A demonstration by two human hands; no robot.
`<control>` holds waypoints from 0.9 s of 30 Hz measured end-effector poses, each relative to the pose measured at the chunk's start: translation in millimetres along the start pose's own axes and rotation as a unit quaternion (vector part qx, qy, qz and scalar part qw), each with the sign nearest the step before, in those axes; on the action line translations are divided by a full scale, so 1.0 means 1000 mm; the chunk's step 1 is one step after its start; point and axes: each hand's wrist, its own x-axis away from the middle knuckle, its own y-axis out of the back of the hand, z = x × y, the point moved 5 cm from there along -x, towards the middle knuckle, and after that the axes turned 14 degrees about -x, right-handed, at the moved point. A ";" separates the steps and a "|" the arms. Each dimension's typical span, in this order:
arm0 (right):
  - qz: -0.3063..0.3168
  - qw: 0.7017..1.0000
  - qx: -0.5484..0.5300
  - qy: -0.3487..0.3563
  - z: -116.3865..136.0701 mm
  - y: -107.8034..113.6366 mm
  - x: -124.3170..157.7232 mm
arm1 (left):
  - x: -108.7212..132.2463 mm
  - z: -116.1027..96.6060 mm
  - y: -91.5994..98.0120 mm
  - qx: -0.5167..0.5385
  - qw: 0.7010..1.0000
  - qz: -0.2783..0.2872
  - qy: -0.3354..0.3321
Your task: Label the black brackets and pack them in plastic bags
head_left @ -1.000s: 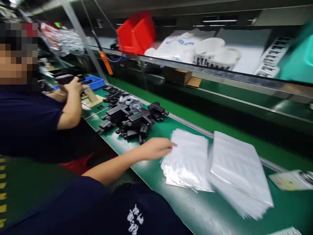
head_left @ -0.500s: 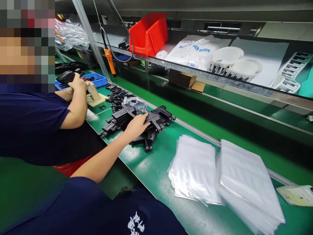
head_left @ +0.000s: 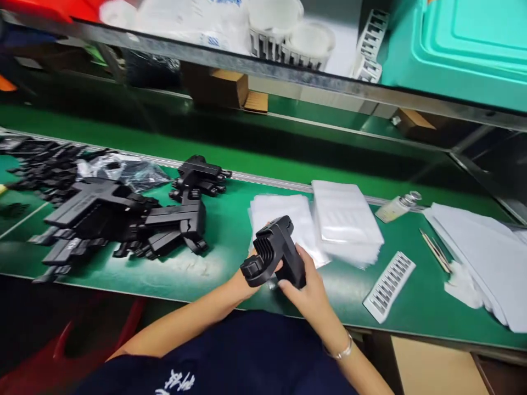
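A black plastic clamp-like holder (head_left: 284, 247), with a ribbed part and a knob at one end, is held up over the front of the bench in both hands. My left hand (head_left: 242, 281) grips it from behind on the left; its fingers are mostly hidden by the part. My right hand (head_left: 309, 285) is closed round the lower right end, thumb in front. Behind the holder lie a stack of clear plastic bags (head_left: 278, 207) and a thicker stack of bags (head_left: 343, 211). More black holders (head_left: 93, 203) are piled to the left.
A metal-edged shelf (head_left: 230, 63) runs above the bench, carrying label rolls (head_left: 308, 41) and a teal bin (head_left: 461, 71). To the right are a label strip (head_left: 389, 285), a small bottle (head_left: 397, 206), thin sticks (head_left: 436, 249) and white sheets (head_left: 486, 258).
My left hand has gone from the pile of black holders to in front of me, now with one holder in it. My right hand has come into view on it. The view has turned right.
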 end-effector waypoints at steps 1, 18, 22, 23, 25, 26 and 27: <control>-0.003 1.000 0.004 -0.004 -0.001 0.003 -0.003 | 0.000 -0.001 0.001 0.019 0.999 0.034 0.012; -0.066 0.870 -0.398 -0.284 -0.066 0.050 0.011 | -0.014 -0.014 -0.005 -0.305 0.951 0.033 -0.046; -0.079 0.935 -0.292 -0.184 -0.055 0.061 0.010 | -0.019 -0.011 -0.010 -0.290 0.956 0.030 -0.034; -0.076 0.963 -0.222 -0.131 -0.047 0.066 0.009 | -0.022 -0.007 -0.011 -0.258 0.966 0.024 -0.017; -0.057 0.995 -0.084 -0.023 -0.031 0.074 0.009 | -0.027 0.001 -0.012 -0.181 0.983 0.029 0.027; -0.044 0.998 -0.033 0.021 -0.025 0.076 0.009 | -0.028 0.004 -0.012 -0.147 0.987 0.038 0.043; -0.032 0.998 0.003 0.053 -0.022 0.078 0.009 | -0.029 0.006 -0.012 -0.123 0.990 0.050 0.051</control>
